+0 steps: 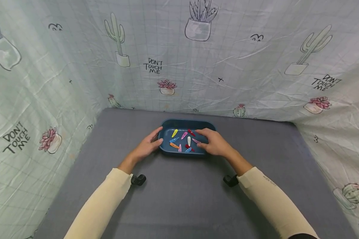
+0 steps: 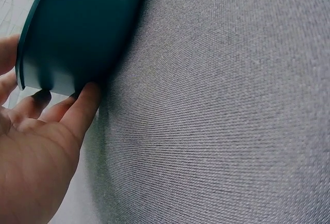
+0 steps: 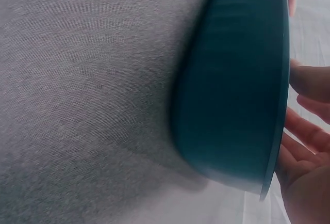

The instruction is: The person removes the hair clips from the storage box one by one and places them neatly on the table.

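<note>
Pale cloth sheeting, printed with potted cacti and the words "DON'T TOUCH ME", hangs behind and on both sides of a grey bench. From the head view, a dark blue-green tray sits on the bench, near its far edge. Several small hair clips lie scattered inside, among them a yellow clip, an orange clip, a white clip, a red clip and a mauve clip. The left hand grips the tray's left end. The right hand reaches over the right end, thumb and forefinger spread apart above the tray floor, with the mauve clip just beside the thumb. Both forearms wear cream sleeves.

Seen from the left wrist, the left hand's fingers bend against the tray's outer wall, one fingertip low near the bench.

At the right wrist, the tray's outer side fills the middle; the right hand shows beyond the rim, fingers parted, its fingertips partly hidden and the clips out of sight.
</note>
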{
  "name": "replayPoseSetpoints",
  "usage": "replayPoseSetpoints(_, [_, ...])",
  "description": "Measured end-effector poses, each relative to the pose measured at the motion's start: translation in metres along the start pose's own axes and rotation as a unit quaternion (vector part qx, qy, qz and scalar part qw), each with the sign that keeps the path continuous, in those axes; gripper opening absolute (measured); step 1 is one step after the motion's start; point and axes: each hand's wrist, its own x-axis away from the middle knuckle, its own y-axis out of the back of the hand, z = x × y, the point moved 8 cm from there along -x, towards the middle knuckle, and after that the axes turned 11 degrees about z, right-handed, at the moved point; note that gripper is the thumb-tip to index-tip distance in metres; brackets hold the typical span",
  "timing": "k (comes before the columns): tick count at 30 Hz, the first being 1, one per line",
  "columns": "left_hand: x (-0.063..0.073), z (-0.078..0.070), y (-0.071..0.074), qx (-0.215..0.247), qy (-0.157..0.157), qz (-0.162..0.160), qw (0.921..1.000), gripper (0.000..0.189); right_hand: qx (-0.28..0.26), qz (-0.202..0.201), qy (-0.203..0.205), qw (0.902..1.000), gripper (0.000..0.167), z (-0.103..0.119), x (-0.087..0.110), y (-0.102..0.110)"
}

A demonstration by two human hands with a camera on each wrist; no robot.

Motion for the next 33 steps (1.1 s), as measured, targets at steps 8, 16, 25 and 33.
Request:
replayPoseSetpoints(8, [-0.001, 0.0, -0.001, -0.005, -0.001, 0.0, 1.0, 0.066, -0.011, 0.012, -0.002, 0.9999, 0.059, -0.004, -0.012, 0.0])
replayPoseSetpoints(16, [-0.005, -0.001, -0.001, 0.008, -0.007, -0.002, 0.9999, 0.066, -0.024, 0.028, -0.012, 0.9992, 0.061, -0.009, -0.024, 0.0])
replayPoseSetpoints(25, [-0.008, 0.001, -0.002, 0.02, -0.013, -0.002, 0.9997, 0.066, -0.023, 0.045, -0.025, 0.9984, 0.06, -0.017, -0.039, -0.005])
replayPoseSetpoints(33, [-0.01, -0.001, -0.002, 0.023, -0.017, -0.003, 0.9996, 0.065, -0.013, 0.057, -0.03, 0.9978, 0.059, -0.02, -0.051, -0.008])
